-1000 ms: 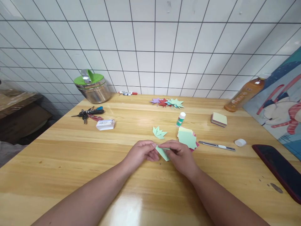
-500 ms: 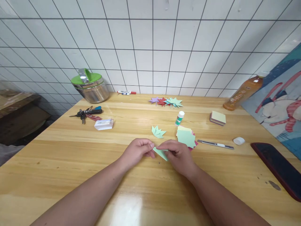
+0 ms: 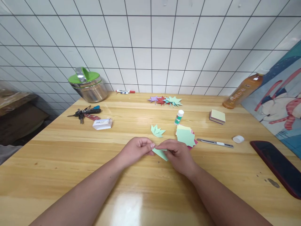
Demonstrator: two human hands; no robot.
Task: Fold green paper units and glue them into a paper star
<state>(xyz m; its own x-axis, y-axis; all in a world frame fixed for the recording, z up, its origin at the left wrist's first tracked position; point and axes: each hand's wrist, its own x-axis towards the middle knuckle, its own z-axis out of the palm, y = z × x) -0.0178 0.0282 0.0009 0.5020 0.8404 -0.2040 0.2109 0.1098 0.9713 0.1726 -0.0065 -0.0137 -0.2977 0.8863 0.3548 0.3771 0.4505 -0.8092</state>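
Observation:
A small folded piece of light green paper [image 3: 161,154] is pinched between both hands above the table. My left hand [image 3: 140,148] grips its left corner between thumb and fingers. On the other side, my right hand [image 3: 178,155] is closed on its upper right edge, with the fingertips partly hiding it. Just beyond the hands lies a pointed, fan-like green folded paper piece [image 3: 157,131]. A loose stack of coloured paper squares [image 3: 185,137], green on top, sits past my right hand. Behind that stack stands a glue stick [image 3: 179,117] with a white top.
Folded paper stars [image 3: 172,100] lie near the wall. To the right are a utility knife [image 3: 215,143], a white cap [image 3: 238,139], a phone [image 3: 277,168], a paper pad [image 3: 217,116] and a leaning bottle [image 3: 244,89]. At left are keys [image 3: 84,112], a small box [image 3: 102,124] and a lidded pot [image 3: 90,89].
The view has shifted very slightly. Both hands keep their hold on the green paper, in nearly the same pose as before.

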